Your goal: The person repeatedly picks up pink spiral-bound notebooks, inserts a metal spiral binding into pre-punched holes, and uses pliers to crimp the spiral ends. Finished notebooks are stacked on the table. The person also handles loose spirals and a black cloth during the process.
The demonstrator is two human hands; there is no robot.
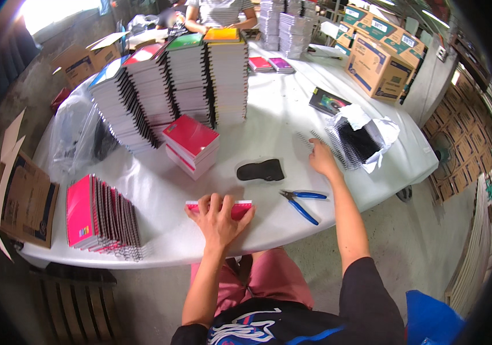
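Red-covered pad [239,208] lying flat at the near edge of the white table [280,109], just in front of the seated person. Left hand [218,221] pressed down on top of it, fingers spread apart and laid flat over the cover, not curled around anything. Right hand [322,159] stretched well out to the right, resting on loose spiral wire bindings [314,142]; fingers pointed toward the wires, but whether pinched on one cannot be told. Beside those, an opened white plastic bag [375,133] holding more black spirals. Blue-handled pliers [302,203] lying just right of the pad, untouched. Black pouch-like object [261,170] beyond the pad. Short stack of red notebooks [192,145] further back, tall spiral-bound stacks [171,92] behind it. Row of bound notebooks [103,220] standing on edge at the left.
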